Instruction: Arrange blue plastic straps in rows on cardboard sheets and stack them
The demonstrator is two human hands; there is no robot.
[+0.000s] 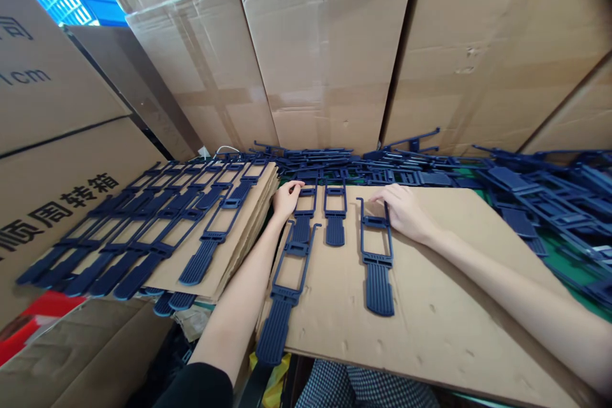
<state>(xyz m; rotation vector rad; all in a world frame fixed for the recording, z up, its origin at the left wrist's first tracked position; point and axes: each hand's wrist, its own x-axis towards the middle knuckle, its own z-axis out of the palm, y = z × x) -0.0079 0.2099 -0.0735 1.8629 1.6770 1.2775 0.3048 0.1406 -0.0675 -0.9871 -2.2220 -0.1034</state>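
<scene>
Lying on a flat cardboard sheet [449,306], the navy plastic part [380,290] by the right hand [400,209] keeps well inside the near edge, with a strip of bare cardboard along its left and a much broader stretch to its right, partly crossed by the right forearm. It has a ribbed paddle toward the person, an open rectangular frame with a crossbar, and two slim prongs at the far end, the left one hooked. The right hand's fingers are curled over the right prong (whether they actually pinch it, I cannot tell). The left hand [287,199] is loosely bent, fingertips together at the upper left of a second part [301,229] near the sheet's far edge; its grip cannot be made out either. Between the hands lies a smaller-looking third part [335,231], and nearer the person a fourth part [275,331] slants along the left edge, its paddle poking past the near edge. Left of the left forearm, a stack of cardboard [248,229] carries rows of similar parts, several paddles overhanging its edge. Heaped parts [516,178] crowd the green desk [564,261] behind and to the right, backed by tall cardboard boxes [329,51].
</scene>
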